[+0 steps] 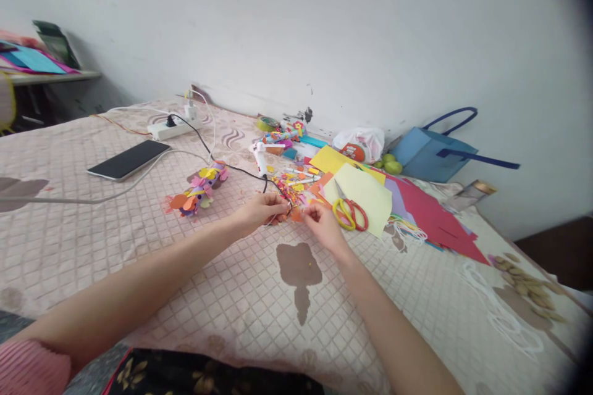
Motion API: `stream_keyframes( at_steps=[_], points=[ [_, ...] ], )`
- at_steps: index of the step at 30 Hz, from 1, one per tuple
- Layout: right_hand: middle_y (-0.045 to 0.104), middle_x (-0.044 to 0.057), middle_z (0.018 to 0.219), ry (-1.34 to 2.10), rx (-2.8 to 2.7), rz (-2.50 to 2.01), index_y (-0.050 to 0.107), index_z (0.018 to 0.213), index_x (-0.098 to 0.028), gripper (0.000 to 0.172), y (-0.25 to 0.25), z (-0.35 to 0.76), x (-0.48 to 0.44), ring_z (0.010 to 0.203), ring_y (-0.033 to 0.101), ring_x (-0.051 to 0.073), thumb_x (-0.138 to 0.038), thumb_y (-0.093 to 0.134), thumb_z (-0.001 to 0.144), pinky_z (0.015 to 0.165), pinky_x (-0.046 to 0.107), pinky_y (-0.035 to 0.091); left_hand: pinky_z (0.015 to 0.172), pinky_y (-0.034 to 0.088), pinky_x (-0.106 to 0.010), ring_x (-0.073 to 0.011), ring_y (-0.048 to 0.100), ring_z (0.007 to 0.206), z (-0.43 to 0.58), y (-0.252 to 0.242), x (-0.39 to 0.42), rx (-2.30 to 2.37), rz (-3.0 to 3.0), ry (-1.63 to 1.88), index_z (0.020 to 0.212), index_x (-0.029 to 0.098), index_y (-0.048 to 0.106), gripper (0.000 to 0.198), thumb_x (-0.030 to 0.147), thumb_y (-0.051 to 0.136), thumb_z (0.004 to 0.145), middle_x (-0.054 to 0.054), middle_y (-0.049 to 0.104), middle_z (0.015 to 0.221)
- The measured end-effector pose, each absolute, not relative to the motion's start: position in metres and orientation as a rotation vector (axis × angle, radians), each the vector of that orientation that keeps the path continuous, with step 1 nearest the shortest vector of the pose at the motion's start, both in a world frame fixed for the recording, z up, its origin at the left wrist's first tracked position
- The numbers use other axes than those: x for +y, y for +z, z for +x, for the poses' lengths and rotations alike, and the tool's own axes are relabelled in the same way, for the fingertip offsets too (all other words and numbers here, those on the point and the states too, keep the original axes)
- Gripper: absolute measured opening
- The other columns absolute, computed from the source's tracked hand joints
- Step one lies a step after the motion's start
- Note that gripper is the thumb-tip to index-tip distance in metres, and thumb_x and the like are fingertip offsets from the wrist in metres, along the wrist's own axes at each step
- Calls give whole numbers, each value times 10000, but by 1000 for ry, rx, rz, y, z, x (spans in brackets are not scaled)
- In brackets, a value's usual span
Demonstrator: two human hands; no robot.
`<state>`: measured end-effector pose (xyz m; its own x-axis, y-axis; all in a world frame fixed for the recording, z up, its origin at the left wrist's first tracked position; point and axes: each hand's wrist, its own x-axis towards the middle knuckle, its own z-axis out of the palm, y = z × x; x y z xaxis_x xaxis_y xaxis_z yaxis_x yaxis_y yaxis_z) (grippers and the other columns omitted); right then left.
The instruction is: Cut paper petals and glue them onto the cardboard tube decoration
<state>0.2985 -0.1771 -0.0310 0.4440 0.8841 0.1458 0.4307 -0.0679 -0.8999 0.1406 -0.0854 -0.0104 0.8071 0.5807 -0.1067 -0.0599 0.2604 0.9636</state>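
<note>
My left hand [259, 211] is closed in a pinch at the near edge of a pile of small coloured paper scraps [282, 185]. Whatever sits between its fingertips is too small to make out. Just to the right, my right hand [323, 226] also has its fingers pressed together, close to orange paper bits [295, 214]; what they grip is hidden. A white glue gun [260, 159] stands behind the pile, its black cord running near my left hand. Scissors with yellow and red handles [351, 214] lie on pale yellow paper [370, 194] beside my right hand.
Left lie a paper-flower-covered purple roll [201, 188], a phone [130, 159] and a power strip [173, 128] with cables. To the right are red paper sheets [433, 213], white string [503, 315], a clear jar [470, 195] and a blue bag [430, 153] against the wall.
</note>
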Motion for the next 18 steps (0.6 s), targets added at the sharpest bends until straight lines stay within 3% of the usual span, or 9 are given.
stream_keyframes(
  at_steps=[5, 10, 18],
  points=[
    [503, -48, 575, 683, -983, -1486, 464, 735, -210, 247, -25, 290, -177, 473, 489, 102, -440, 555, 725, 419, 214, 366, 479, 335, -176, -46, 473, 503, 141, -11, -92, 444, 1109, 444, 671, 114, 552, 229, 245, 731, 618, 6, 559, 617],
    [539, -44, 580, 779, -768, -1244, 495, 724, -199, 258, -21, 278, -179, 475, 494, 89, -379, 667, 658, 413, 196, 382, 506, 367, -182, -43, 476, 496, 142, -10, -101, 476, 1017, 448, 763, 117, 575, 248, 228, 745, 619, 27, 533, 605],
    [528, -35, 629, 660, -753, -1217, 512, 725, -190, 208, -28, 263, -177, 519, 497, 91, -357, 634, 709, 450, 204, 423, 549, 393, -199, -60, 514, 559, 146, -17, -109, 464, 1004, 589, 829, 110, 600, 246, 236, 719, 655, -13, 598, 711]
  ],
)
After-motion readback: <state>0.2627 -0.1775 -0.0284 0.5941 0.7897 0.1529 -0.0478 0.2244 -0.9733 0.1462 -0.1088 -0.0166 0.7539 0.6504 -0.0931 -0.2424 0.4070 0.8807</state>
